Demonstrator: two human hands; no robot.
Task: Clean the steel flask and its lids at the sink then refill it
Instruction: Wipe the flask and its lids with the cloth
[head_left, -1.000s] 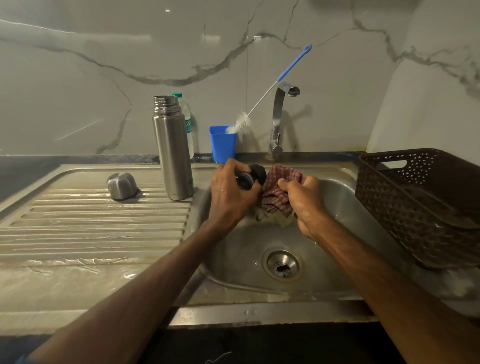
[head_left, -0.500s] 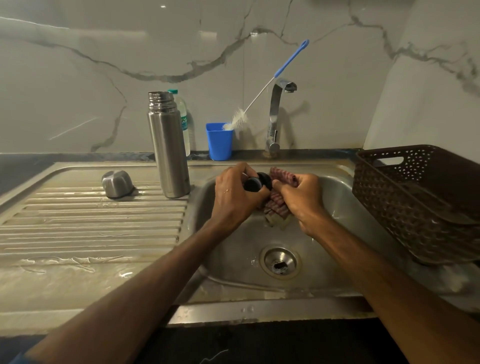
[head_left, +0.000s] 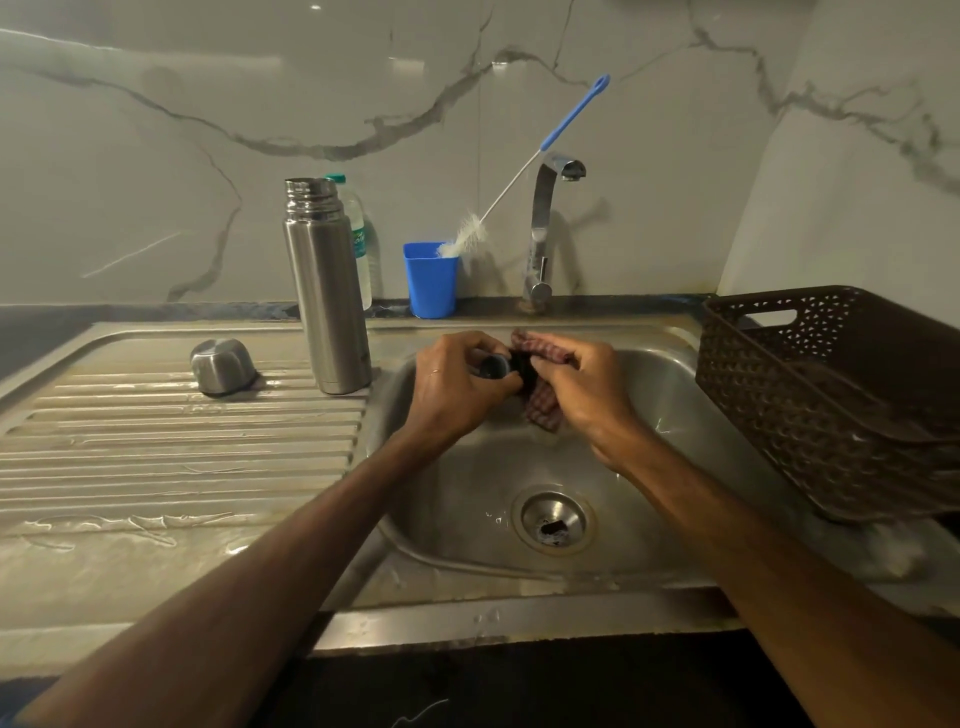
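Over the steel sink basin (head_left: 649, 395), my left hand (head_left: 457, 387) grips a small black inner lid (head_left: 501, 366). My right hand (head_left: 576, 387) holds a red checked cloth (head_left: 540, 410) bunched against the lid's end; the cloth hangs below my fingers. The open steel flask (head_left: 324, 291) stands upright on the drainboard at the basin's left rim. Its steel cup lid (head_left: 221, 366) lies upside down further left on the ribbed drainboard (head_left: 156, 441).
A tap (head_left: 545, 228) rises behind the basin, no water running. A blue cup (head_left: 431, 280) holds a long bottle brush (head_left: 519, 182). A plastic water bottle (head_left: 358, 239) stands behind the flask. A brown perforated basket (head_left: 841, 395) sits at the right. The drain (head_left: 553, 522) lies below my hands.
My hands have drawn closer together. The cloth is bunched tighter against the lid.
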